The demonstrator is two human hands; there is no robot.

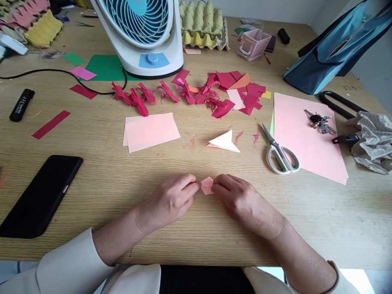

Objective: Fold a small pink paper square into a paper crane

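Note:
A small folded piece of pale pink paper (207,186) lies between my hands near the table's front. My left hand (173,197) has its fingers pressed together at the paper's left edge. On the right edge, the closed fingers of my right hand (242,200) hold the paper and cover part of it. Beyond them lies a white and pink folded paper triangle (223,141). Pale pink rectangular sheets (152,131) are to its left, and scissors with white handles (281,157) rest to the right, blades closed.
Red folded paper figures (138,101) and scraps lie in front of a fan (152,59). A black phone (40,195) is at the left. Keys (320,122) sit on large pink sheets (303,146) at the right, near a blue bag (317,65).

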